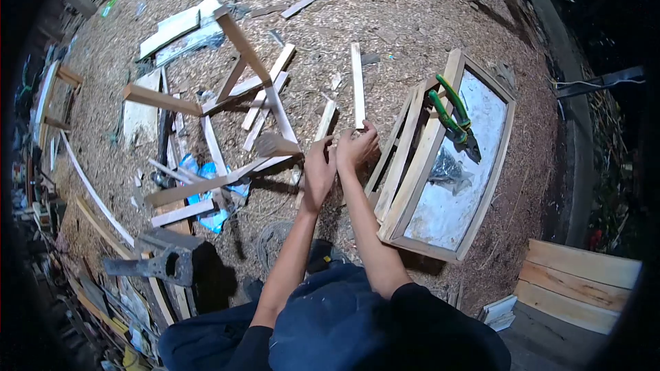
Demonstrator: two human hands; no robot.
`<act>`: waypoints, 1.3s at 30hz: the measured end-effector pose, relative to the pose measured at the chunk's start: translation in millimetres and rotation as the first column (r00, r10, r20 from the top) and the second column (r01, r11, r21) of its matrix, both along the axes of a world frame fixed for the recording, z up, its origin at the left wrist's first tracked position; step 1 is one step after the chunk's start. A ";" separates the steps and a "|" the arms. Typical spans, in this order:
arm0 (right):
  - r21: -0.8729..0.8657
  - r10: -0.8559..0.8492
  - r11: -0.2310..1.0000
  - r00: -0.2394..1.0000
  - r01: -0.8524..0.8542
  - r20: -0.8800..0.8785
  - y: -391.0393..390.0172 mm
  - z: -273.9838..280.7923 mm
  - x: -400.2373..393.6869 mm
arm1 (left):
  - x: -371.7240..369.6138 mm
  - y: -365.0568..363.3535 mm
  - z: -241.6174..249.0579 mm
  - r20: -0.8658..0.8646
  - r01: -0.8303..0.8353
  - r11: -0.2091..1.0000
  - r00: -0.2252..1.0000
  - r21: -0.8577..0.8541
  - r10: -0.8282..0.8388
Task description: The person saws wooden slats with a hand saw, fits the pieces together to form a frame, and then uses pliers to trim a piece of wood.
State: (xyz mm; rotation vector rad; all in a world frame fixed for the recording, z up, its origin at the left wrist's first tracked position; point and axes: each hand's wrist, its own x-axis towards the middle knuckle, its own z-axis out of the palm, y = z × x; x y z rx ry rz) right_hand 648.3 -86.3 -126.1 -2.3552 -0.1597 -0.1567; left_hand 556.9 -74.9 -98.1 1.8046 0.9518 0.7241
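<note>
My left hand (320, 169) and my right hand (357, 148) are close together near the middle of the view, fingers curled. What lies between their fingertips is too small to make out. A pale wooden strip (358, 89) extends upward from beside my right fingers; whether it is gripped is unclear. Another short strip (326, 119) lies just above my left hand. To the left stands a wooden frame with legs (221, 182). At the right, green-handled pliers (453, 121) and a small plastic bag (448, 171) rest on a framed white panel (474, 199).
Wood shavings cover the ground (385, 14). White boards (180, 31) lie at the upper left. A handsaw (155, 266) sits on a dark block (199, 261) at lower left. Planks (577, 285) stand at lower right, and blue plastic (213, 220) lies under the frame.
</note>
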 end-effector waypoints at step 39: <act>0.792 0.833 0.483 0.477 -0.373 -0.283 -44.8 135.4 -73.7 | -163.4 47.4 124.1 -0.118 -0.222 0.958 0.972 -0.183 0.203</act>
